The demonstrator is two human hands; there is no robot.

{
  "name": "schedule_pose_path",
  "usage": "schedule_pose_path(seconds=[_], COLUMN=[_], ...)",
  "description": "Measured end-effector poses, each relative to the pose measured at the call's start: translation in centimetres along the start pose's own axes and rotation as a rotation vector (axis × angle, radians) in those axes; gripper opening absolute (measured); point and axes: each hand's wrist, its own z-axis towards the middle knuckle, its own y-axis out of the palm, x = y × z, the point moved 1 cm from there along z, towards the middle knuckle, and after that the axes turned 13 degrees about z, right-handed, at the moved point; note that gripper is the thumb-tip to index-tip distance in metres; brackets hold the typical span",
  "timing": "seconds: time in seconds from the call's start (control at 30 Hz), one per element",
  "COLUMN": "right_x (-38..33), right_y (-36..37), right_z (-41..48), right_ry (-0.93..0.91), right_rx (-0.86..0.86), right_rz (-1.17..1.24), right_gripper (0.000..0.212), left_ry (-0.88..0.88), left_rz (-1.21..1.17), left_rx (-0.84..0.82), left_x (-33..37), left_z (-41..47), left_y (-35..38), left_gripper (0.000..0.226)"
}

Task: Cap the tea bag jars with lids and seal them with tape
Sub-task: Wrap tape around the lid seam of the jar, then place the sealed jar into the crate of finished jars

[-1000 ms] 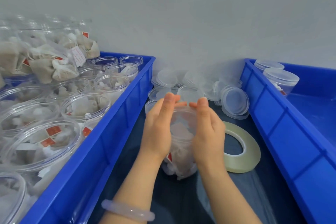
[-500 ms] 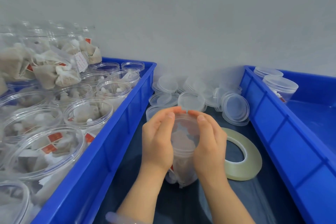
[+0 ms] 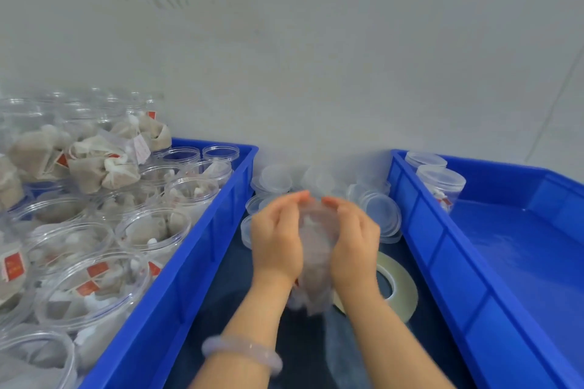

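1. While the left hand [image 3: 276, 237] and the right hand [image 3: 354, 240] cup the jar [image 3: 316, 265] from either side, their fingers [image 3: 292, 202] curl round its clear wall and bend over its top, where the lid [image 3: 313, 214] seems to sit; blur hides whether it is fully down
2. The jar stands on the dark desk [image 3: 297, 350] between the left bin [image 3: 202, 262] and the right bin [image 3: 442, 262], tea bags dimly visible inside it, with the tape roll [image 3: 398, 287] lying flat just beside it, partly under the right wrist
3. To cap it well, I judge the fingertips should press evenly all round the rim, not at one edge, so the thin lid does not tilt or spring up on the far side
4. The palms should steady the wall without squeezing hard, since clear plastic like this probably flexes, and a mouth pushed out of round would resist the lid
5. Any tea bag string or tag caught at the rim should be tucked in first
6. The tape roll is near enough for the right hand to reach once the lid is seated; spare lids [image 3: 379, 214] lie heaped behind, open jars [image 3: 151, 230] wait in the left bin, and capped jars [image 3: 441, 186] stand in the right bin
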Motion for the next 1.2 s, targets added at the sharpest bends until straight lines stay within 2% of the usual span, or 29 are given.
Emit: schedule_pose_path(seconds=[0.17, 0.27, 0.33, 0.43, 0.53, 0.63, 0.73, 0.8, 0.87, 0.93, 1.07, 1.13, 1.2], right_x=[-6.8, -9.8, -10.7, -10.5, -8.5, -5.3, -2.4, -1.1, -0.6, -0.6, -0.7, -0.8, -1.3], right_y=[-3.1, -6.2, -9.0, -13.4, -16.4, -17.9, -18.9, -19.4, -19.3, -18.8, -17.6, -17.4, -16.9], right_z=[6.9, 10.4, 12.3, 14.0, 14.2, 14.2, 14.3, 14.4, 14.8, 15.5, 16.3, 16.1, 15.8], right_ry=[-0.163, -0.247, -0.275, -0.309, -0.226, -0.057, 0.079, 0.107, 0.055, -0.018, -0.132, -0.183, -0.237], right_rx=[0.068, 0.124, 0.212, 0.349, 0.36, 0.349, 0.299, 0.271, 0.278, 0.271, 0.157, 0.078, 0.009], right_rz=[-0.056, -0.096, -0.144, -0.307, -0.419, -0.467, -0.463, -0.535, -0.576, -0.717, -1.107, -1.247, -1.572], right_gripper=[0.03, 0.028, 0.033, 0.051, 0.057, 0.042, 0.036, 0.035, 0.026, 0.008, 0.043, 0.042, 0.042], left_ry=[0.086, 0.1, 0.087, 0.017, -0.03, -0.031, 0.013, 0.023, 0.059, 0.119, 0.151, 0.161, 0.155], left_rz=[-0.112, -0.167, -0.059, 0.122, 0.225, 0.361, 0.563, 0.61, 0.635, 0.671, 0.694, 0.73, 0.742], left_rx=[-0.077, -0.203, -0.276, -0.438, -0.53, -0.511, -0.572, -0.616, -0.608, -0.575, -0.423, -0.441, -0.489], left_x=[6.7, 9.1, 9.6, 8.8, 6.2, 3.2, 0.5, -0.8, -1.4, -1.3, -0.9, -0.6, 0.0], left_z=[2.7, 3.8, 4.2, 3.9, 2.6, 2.1, 2.6, 2.8, 2.9, 2.8, 2.8, 2.6, 2.4], left_y=[7.1, 12.2, 15.8, 20.7, 23.7, 24.5, 24.3, 24.1, 24.1, 24.3, 23.7, 23.0, 22.4], left_gripper=[0.026, 0.023, 0.022, 0.035, 0.04, 0.032, 0.037, 0.04, 0.04, 0.038, 0.029, 0.031, 0.032])
